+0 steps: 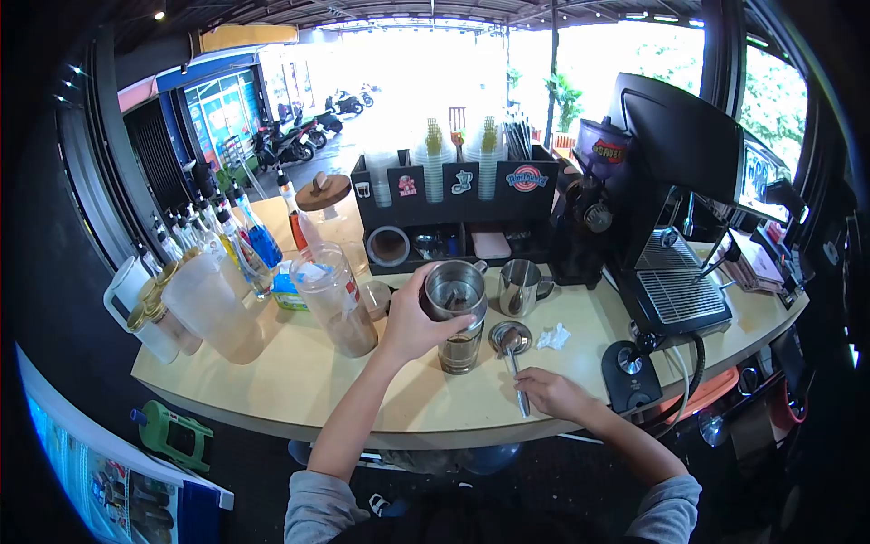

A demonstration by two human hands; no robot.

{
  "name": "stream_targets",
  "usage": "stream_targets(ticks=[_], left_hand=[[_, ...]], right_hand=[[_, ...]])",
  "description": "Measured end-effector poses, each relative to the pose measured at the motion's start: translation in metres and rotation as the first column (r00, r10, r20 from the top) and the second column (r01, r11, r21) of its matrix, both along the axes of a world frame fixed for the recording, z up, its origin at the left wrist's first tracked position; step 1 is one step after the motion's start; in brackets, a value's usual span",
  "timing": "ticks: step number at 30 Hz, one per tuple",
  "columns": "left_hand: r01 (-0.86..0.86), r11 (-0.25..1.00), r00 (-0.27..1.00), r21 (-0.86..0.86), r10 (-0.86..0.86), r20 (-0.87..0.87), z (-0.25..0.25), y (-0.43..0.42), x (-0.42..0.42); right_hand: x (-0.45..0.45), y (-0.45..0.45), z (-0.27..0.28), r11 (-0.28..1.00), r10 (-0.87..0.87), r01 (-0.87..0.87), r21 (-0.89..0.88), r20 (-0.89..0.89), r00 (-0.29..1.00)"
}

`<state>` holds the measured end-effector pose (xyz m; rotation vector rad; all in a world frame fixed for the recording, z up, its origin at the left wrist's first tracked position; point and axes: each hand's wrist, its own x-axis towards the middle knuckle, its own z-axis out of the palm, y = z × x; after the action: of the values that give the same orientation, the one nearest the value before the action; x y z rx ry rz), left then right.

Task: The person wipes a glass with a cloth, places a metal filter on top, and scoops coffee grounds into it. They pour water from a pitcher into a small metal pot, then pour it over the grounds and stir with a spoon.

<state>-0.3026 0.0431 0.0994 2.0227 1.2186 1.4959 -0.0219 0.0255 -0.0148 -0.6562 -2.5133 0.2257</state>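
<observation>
My left hand (419, 325) is wrapped round a metal cup (456, 283), its open mouth facing up toward me. Directly below the cup stands a clear glass (460, 354) with brownish liquid in it. I cannot tell whether cup and glass touch. Fingers of my right hand (555, 395) are closed on the handle of a metal spoon (517, 367). The spoon's head lies over a small round steel dish (498, 337). Behind the dish is a steel milk pitcher (520, 288), and a crumpled white tissue (554, 336) lies to its right.
Left of my arm stand a tall clear pitcher (340, 313), a frosted jug (213, 304) and several syrup bottles (258, 238). A black cup organizer (458, 195) lines the back. At right are a coffee grinder (584, 213), an espresso machine (675, 281) and a black tamping mat (632, 376).
</observation>
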Motion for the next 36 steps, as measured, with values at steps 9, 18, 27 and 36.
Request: stream_targets(ticks=[9,18,27,36], left_hand=[[0.009,1.000,1.000,-0.016,-0.009,0.021,-0.001,-0.003,0.001],[0.012,1.000,1.000,0.006,-0.012,0.011,-0.007,0.000,-0.003],[0.030,0.999,0.999,-0.017,-0.029,0.036,-0.009,-0.001,-0.002],[-0.018,0.998,0.999,0.054,0.019,-0.029,-0.013,0.001,0.001]], right_hand=[[-0.003,0.086,0.051,0.905,-0.327,0.396,0.157,-0.340,0.881],[0.010,0.157,0.012,0.821,-0.489,0.270,-0.503,-0.376,0.787],[0.004,0.158,0.002,0.809,-0.435,-0.017,-0.588,-0.618,0.655],[-0.009,0.114,0.109,0.842,-0.343,-0.133,-0.523,-0.709,0.616]])
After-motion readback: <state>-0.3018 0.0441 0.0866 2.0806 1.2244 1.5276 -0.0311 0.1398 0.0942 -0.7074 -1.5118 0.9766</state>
